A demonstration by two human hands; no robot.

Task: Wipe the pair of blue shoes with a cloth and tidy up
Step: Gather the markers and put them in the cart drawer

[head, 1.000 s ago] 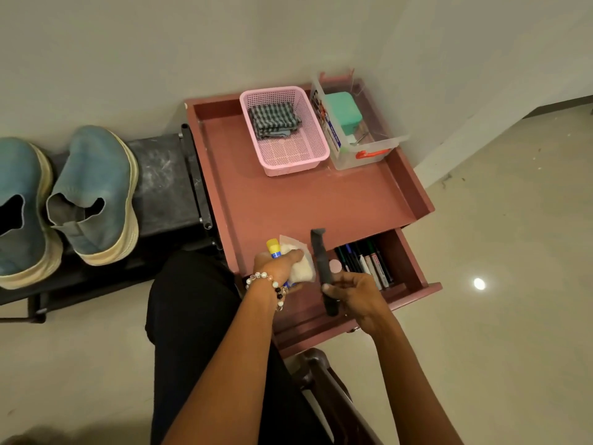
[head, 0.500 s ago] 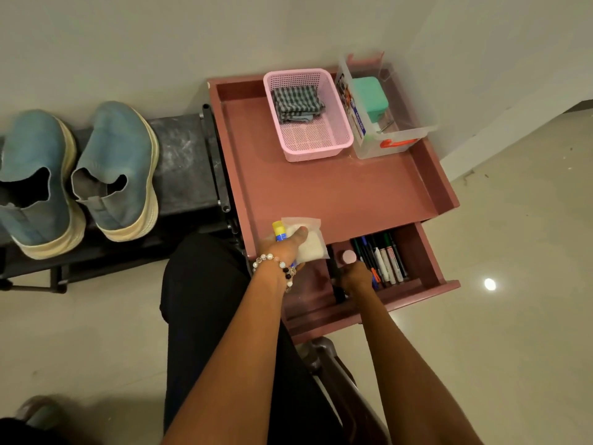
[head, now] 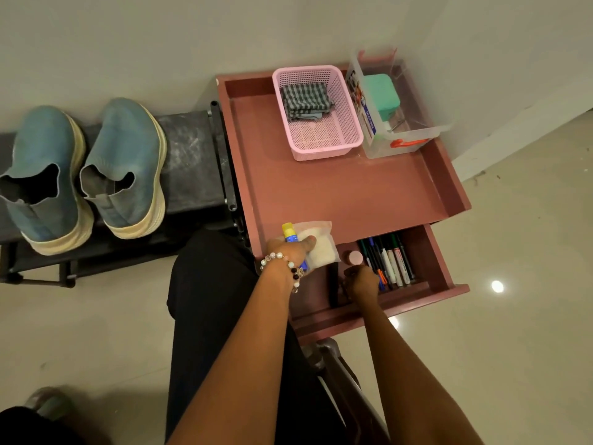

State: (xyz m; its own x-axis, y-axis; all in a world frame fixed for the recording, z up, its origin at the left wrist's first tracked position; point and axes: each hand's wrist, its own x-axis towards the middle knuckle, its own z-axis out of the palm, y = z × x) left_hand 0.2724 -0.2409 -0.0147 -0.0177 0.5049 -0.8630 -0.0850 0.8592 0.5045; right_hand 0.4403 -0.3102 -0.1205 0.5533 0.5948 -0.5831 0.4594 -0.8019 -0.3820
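Note:
Two blue slip-on shoes, the left one (head: 41,175) and the right one (head: 125,165), stand side by side on a black rack (head: 192,155) at the left. A folded checked cloth (head: 305,99) lies in a pink basket (head: 321,152) at the back of the red-brown table (head: 337,194). My left hand (head: 288,252) grips a blue tube with a yellow cap (head: 288,231) together with a clear bag of white material (head: 321,248) at the table's front edge. My right hand (head: 361,281) is down in the open drawer (head: 433,261), right beside a long black item (head: 333,284). Its fingers are hidden from me.
The drawer holds several markers (head: 390,264) and a small pink-capped bottle (head: 354,257). A clear plastic box (head: 401,136) with a green container inside stands at the table's back right. My black-clad legs and a chair frame (head: 337,364) are below the drawer.
My right hand has brought the long black item down from above the drawer into it. The left hand keeps its hold on the tube and bag. The camera view has shifted a little.

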